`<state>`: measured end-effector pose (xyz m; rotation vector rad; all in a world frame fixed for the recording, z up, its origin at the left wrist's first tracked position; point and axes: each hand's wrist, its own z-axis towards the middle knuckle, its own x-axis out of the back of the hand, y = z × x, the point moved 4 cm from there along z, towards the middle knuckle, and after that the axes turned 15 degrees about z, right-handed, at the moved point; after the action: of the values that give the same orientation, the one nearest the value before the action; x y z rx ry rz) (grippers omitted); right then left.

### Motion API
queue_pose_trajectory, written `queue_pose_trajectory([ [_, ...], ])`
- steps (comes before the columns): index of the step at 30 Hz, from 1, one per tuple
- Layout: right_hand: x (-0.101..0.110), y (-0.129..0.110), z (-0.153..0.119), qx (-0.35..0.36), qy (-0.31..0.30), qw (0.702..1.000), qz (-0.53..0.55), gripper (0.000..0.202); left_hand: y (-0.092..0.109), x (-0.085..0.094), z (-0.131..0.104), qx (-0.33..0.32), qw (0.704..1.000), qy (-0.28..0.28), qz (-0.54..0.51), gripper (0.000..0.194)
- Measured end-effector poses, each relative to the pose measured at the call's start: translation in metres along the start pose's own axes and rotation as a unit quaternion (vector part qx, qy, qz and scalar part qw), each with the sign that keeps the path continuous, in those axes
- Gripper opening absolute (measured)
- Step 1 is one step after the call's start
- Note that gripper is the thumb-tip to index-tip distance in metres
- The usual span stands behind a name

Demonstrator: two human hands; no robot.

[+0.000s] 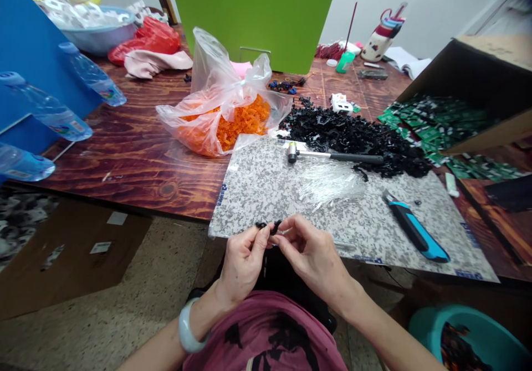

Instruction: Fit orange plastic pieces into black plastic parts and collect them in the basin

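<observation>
Fingertips of the left hand (243, 260) and right hand (311, 254) pinch a small black clip (269, 227) at the granite slab's (266, 188) near edge, apparently mid-assembly; pressing it together needs careful alignment.

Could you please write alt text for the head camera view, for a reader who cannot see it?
Left hand and right hand pinch a small black plastic part together at the near edge of a speckled board. Behind lie a hammer, a pile of black parts, a bag of orange parts and a blue-handled knife.
</observation>
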<state>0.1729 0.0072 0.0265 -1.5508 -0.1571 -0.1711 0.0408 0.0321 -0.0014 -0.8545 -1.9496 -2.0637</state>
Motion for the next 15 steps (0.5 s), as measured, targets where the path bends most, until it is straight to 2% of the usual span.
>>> queue_pose_trajectory([
  [4,0.0036,0.0001,0.0048,0.000,-0.040,0.997,-0.067,0.010,0.0006,0.0013,-0.0021,-0.031,0.997,-0.023,0.066,0.031],
  [9,0.0031,-0.0034,0.0049,0.084,-0.122,0.963,-0.223,0.008,0.0058,0.0040,-0.0040,-0.081,0.986,-0.045,0.139,0.034],
  [11,0.0017,-0.0044,0.0035,0.114,-0.161,0.940,-0.280,0.009,0.0061,0.0040,-0.0045,-0.085,0.983,-0.075,0.142,0.033],
  [15,0.0023,-0.0092,0.0013,0.164,-0.218,0.903,-0.331,0.013,0.0058,0.0052,-0.0056,-0.064,0.977,-0.173,0.102,0.032],
])
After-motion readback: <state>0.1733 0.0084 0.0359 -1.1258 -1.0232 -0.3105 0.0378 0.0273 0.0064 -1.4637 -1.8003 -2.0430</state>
